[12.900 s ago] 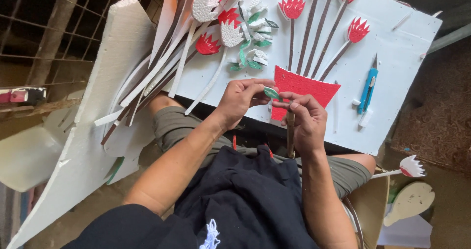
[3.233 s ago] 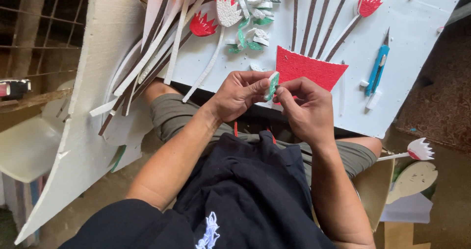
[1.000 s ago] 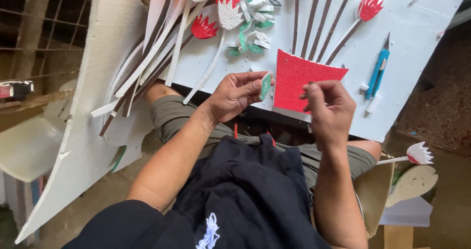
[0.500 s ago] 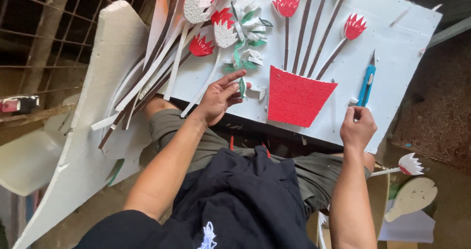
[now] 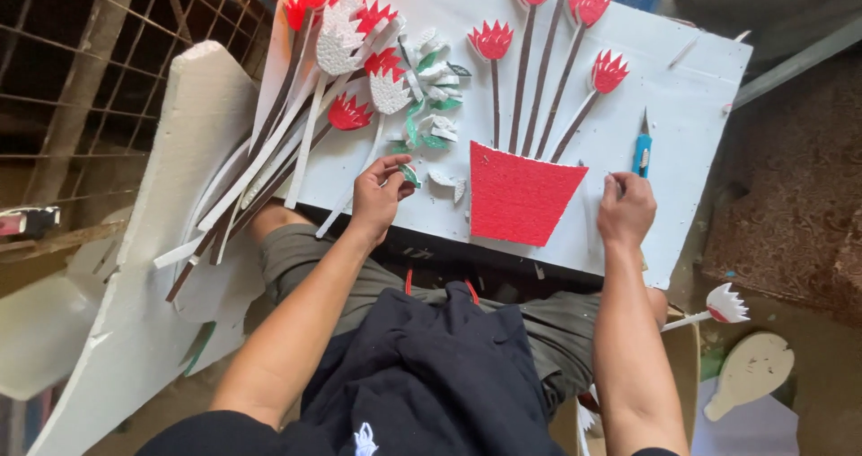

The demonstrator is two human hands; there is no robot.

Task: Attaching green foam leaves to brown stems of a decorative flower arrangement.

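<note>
**Leaf in the left hand, right hand beside the cutter**

Left hand (image 5: 377, 196) pinched narrow around a small green foam leaf (image 5: 410, 175), thumb and forefinger closed on it just above the near part of the white foam board (image 5: 682, 124). Leaf long axis slanting, tip toward the lower right, near the red foam pot (image 5: 519, 194) and close to two loose white scraps (image 5: 447, 183). Right hand (image 5: 626, 206) curled loosely, knuckles up, resting on the board just right of the pot; nothing visibly held, though the fingertips stay hidden, so cannot tell for certain. Blue craft knife (image 5: 641, 149) just beyond those fingers, lengthwise up the board, blade pointing away from the body.

Probably mid-way through dressing the arrangement: pot and five red flowers on stems (image 5: 521, 70) already laid, leaves not yet. Next move likely calls for turning the leaf to lie along a stem and pressing it flat, tip outward.

Further left, a heap of spare red and white flowers (image 5: 346, 61) and green-white leaf cuttings (image 5: 431, 97).
</note>
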